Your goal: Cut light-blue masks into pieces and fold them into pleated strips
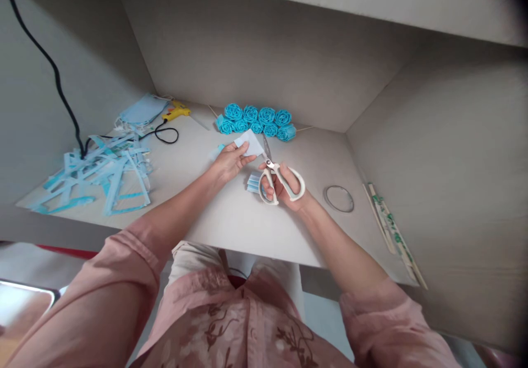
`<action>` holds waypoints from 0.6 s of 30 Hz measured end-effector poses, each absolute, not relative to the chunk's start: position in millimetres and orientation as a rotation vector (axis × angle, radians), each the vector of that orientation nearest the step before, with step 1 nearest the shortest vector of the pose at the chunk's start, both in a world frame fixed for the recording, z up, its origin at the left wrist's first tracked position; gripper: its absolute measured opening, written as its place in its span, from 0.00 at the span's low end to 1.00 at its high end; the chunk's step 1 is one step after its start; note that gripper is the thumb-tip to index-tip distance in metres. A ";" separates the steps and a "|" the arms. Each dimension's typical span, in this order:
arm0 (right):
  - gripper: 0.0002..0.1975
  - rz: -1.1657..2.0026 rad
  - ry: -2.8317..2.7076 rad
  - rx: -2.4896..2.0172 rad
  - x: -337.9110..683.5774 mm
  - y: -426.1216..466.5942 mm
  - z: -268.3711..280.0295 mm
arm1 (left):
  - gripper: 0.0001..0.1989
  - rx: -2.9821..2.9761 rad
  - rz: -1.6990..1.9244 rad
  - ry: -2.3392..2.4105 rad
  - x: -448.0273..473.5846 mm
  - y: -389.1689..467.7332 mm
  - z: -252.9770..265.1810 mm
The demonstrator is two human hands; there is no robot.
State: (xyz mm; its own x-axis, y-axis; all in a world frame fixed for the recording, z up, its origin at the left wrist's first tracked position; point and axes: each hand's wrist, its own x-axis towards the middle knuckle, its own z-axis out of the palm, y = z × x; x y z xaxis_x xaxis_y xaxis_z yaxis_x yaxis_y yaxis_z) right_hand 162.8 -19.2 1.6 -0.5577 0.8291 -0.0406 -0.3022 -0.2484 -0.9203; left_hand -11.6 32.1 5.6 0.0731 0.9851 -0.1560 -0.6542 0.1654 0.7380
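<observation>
Pinched in my left hand (233, 161) is a small pale, whitish-blue piece of sheet material (251, 142) with a pointed top corner. My right hand (286, 187) grips white-handled scissors (297, 192), fingers through the loops and blades pointing away from me. The blades are parted at the right edge of the sheet; whether they touch it I cannot tell. Below, partly hidden by my right hand, lies a small stack of light-blue pieces (253, 182). Just behind my hands sit two rows of bright blue rolled flowers (267, 115), some with thin sticks showing.
Cut blue strips (117, 175) are heaped at left. Behind them lie stacked blue face masks (144, 109) and a yellow glue gun (177, 111) with a black cord (58, 76). A wire coil (339, 198) and wrapped sticks (391, 225) lie at right. Panels enclose three sides.
</observation>
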 end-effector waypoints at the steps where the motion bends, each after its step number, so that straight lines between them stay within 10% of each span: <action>1: 0.29 1.883 -1.225 -0.707 162.4 -19.9 1.7 | 0.04 0.563 1.333 0.733 -11.6 31.9 5.8; 18: 0.29 1.822 -1.292 -0.818 161.7 -24.1 9.5 | 0.03 0.610 1.303 0.680 -18.8 36.9 6.0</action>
State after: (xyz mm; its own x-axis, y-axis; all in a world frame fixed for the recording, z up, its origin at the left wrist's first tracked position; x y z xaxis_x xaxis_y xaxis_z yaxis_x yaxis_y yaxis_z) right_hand 161.7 -24.1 9.5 -0.5186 0.8514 -0.0783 -0.2079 -0.2144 -0.9544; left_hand -18.8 36.9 6.0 0.1295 0.9858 -0.1070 -0.6510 0.1659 0.7407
